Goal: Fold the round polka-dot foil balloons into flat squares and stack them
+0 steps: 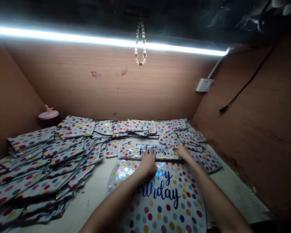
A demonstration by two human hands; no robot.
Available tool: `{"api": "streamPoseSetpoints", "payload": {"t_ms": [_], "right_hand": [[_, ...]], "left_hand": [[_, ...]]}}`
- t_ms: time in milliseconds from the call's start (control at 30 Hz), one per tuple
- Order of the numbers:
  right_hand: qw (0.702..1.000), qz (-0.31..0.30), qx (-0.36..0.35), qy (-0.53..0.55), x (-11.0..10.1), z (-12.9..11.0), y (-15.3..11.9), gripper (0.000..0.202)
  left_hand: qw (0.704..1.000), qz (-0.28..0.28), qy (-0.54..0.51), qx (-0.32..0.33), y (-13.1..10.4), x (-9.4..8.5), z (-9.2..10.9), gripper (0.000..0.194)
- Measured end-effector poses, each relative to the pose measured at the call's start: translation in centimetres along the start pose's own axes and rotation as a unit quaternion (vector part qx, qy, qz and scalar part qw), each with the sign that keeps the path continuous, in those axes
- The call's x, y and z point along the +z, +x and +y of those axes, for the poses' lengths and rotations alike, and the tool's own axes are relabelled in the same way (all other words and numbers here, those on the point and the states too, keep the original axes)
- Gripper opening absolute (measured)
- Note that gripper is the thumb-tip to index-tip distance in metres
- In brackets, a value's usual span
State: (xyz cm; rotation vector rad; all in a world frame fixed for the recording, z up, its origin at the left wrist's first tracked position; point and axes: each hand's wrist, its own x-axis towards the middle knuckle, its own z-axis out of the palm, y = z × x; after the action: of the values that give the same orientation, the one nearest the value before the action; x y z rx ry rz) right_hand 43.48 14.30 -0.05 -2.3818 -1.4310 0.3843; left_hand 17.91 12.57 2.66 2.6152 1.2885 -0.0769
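A flat foil balloon (168,207) with coloured dots and blue "birthday" lettering lies in front of me. Across its far side runs a folded band of the same dotted foil (128,151), with lettering partly visible; whether both are one piece I cannot tell. My left hand (149,161) rests on the band near its middle, fingers spread and pressing down. At the band's right end, my right hand (182,151) is closed on the foil, its fingertips partly hidden. A small folded dotted piece (168,137) lies just beyond that hand.
Several folded dotted foil balloons are heaped in a large pile (63,155) at left, along the back (135,125) and at right (208,160). A pink-lidded container (48,114) stands back left. Wooden walls (87,94) enclose the table (94,191). A bead string (140,61) hangs overhead.
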Motion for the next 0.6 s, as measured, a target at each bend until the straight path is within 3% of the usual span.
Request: {"api": "streamPoseSetpoints", "payload": {"t_ms": [67, 133, 233, 300, 367, 433, 500, 600], "right_hand": [[1.0, 0.005, 0.009, -0.008, -1.3, -0.5, 0.1, 0.028], [0.999, 0.037, 0.017, -0.013, -2.5, -1.0, -0.7, 0.032], [0.992, 0.126, 0.011, -0.017, -3.3, -1.3, -4.4, 0.045], [0.983, 0.175, -0.051, -0.015, -2.3, -1.2, -8.2, 0.046], [0.969, 0.173, -0.177, -0.01, -0.3, -0.8, -11.9, 0.041], [0.955, 0.111, -0.273, -0.023, 2.0, -0.2, -14.8, 0.041], [0.948, 0.053, -0.308, -0.054, 3.8, 0.4, -16.3, 0.048], [0.951, 0.034, -0.291, -0.096, 5.2, 0.9, -16.5, 0.057]], "left_hand": [[0.999, -0.02, -0.002, -0.048, 2.1, -0.3, 1.7, 0.091], [0.996, -0.03, -0.003, -0.084, 3.4, -0.9, 2.6, 0.088], [0.993, -0.012, -0.015, -0.112, 3.6, -2.6, 2.6, 0.048], [0.992, 0.019, -0.031, -0.119, 3.0, -5.0, 1.6, 0.033], [0.989, 0.068, -0.049, -0.122, 2.2, -8.7, -0.2, 0.029], [0.981, 0.134, -0.065, -0.127, 1.1, -13.5, -2.6, 0.024], [0.966, 0.211, -0.077, -0.13, -0.6, -18.6, -5.3, 0.027], [0.935, 0.318, -0.089, -0.128, -4.9, -25.2, -8.8, 0.039]]}}
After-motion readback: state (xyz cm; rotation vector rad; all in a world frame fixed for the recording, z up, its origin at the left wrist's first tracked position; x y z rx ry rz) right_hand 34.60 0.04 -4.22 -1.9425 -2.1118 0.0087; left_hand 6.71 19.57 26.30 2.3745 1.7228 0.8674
